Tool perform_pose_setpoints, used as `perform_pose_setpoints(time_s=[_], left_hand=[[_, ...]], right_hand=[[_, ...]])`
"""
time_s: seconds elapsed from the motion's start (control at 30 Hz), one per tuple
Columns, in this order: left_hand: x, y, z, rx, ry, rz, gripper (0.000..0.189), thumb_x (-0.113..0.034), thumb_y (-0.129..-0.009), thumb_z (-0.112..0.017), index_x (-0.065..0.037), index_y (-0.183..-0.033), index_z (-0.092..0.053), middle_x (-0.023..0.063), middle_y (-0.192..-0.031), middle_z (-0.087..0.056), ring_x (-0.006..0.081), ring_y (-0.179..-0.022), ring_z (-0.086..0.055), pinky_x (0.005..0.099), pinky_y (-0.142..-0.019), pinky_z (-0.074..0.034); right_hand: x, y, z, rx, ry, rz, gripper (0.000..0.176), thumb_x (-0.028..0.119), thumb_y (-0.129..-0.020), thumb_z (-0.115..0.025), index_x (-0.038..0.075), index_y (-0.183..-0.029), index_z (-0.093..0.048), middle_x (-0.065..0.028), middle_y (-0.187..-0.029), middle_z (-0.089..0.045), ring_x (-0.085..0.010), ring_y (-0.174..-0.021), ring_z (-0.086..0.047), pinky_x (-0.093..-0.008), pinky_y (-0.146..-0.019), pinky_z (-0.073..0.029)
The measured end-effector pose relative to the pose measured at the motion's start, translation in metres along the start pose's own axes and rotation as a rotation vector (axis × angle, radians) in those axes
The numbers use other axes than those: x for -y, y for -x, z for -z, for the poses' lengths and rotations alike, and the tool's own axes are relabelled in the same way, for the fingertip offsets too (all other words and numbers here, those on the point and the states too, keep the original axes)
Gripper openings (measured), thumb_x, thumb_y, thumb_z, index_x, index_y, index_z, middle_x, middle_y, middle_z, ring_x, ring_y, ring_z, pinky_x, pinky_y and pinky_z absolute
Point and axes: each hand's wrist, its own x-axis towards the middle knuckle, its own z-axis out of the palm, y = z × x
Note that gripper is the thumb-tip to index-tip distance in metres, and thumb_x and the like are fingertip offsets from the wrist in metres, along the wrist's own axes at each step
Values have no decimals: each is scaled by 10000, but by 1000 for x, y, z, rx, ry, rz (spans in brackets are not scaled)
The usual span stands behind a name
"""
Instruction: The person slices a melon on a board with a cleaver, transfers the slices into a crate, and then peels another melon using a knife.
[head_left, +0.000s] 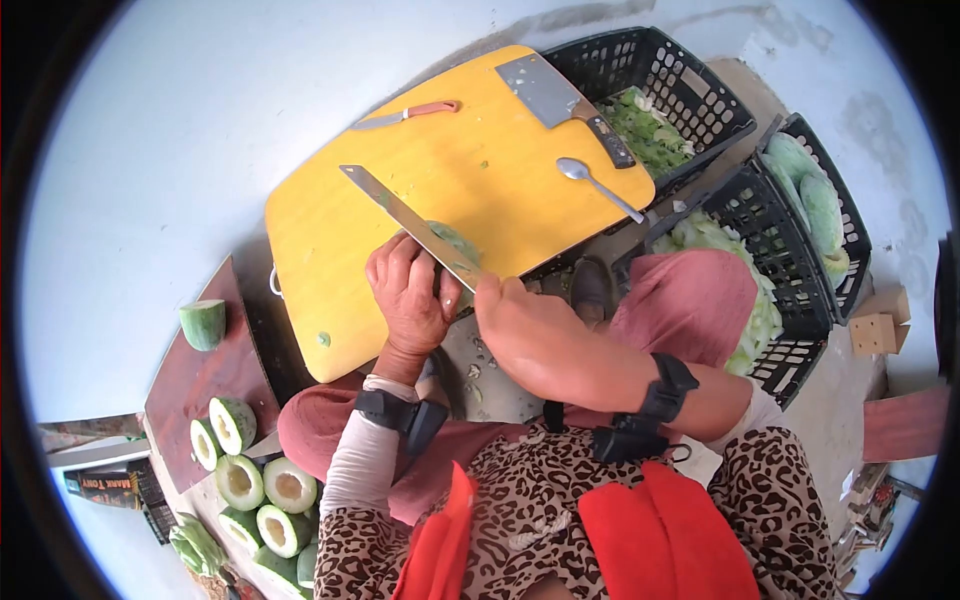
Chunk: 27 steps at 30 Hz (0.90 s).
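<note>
My right hand [515,325] is closed around the handle of a long, square-tipped knife [395,210]. Its blade slants up and left over the yellow cutting board [540,200]. At the near edge of the board, my left hand [412,292] has its fingers curled around a piece of green-skinned melon [456,242], mostly hidden by the hand and the blade. The blade runs right beside the left fingers, across the melon. Farther up on the board lie a small wooden-handled knife [408,114], a cleaver [540,88] and a metal spoon [598,187].
Black crates hold green peelings [645,128], pale cut strips [765,315] and whole melons [808,195]. At the left, a melon chunk [203,325] stands on a dark red board [215,378]. Several hollowed melon halves [290,486] are piled beside my left leg.
</note>
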Motion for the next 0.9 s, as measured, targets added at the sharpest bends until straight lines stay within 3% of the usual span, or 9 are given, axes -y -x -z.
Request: perform_pose_setpoints(time_s=[0.07,0.27,0.57,0.77,0.9], left_hand=[[0,-1,1,8,-12,-2,345,-119,-696,-679,-33,-1018,-592,125,-1098,-578,315,-1077,-548,446,-921,-384],[3,-2,0,21,7,0,348,-130,-711,-673,-34,-1032,-579,126,-1104,-571,326,-1076,-539,456,-926,-379],[1,5,0,13,28,1,373,-159,-744,-662,-42,-1072,-528,136,-1124,-555,344,-1061,-524,469,-922,-377],[9,1,-8,-13,-11,36,381,-125,-742,-664,-42,-1088,-528,130,-1119,-555,337,-1046,-530,465,-918,-376],[8,0,-7,-14,-14,31,371,-129,-746,-664,-40,-1082,-533,128,-1114,-557,337,-1043,-531,463,-914,-379]], right_hand=[[2,4,0,-17,37,-28,199,20,-807,-541,-106,-942,-465,-256,-779,-599,-379,-630,-664,-423,-502,-542],[-9,-24,-10,-56,-84,31,211,7,-820,-514,-113,-976,-438,-277,-837,-587,-399,-658,-655,-437,-522,-540],[3,-14,-12,-75,-104,-61,227,21,-816,-532,-105,-982,-441,-280,-836,-590,-415,-679,-647,-460,-561,-538],[-19,-37,-7,-43,-85,64,214,3,-794,-541,-103,-964,-464,-288,-827,-602,-413,-739,-653,-466,-594,-534],[-13,-24,-6,-51,-128,-6,212,-7,-785,-543,-108,-956,-471,-289,-836,-603,-427,-735,-649,-470,-604,-538]])
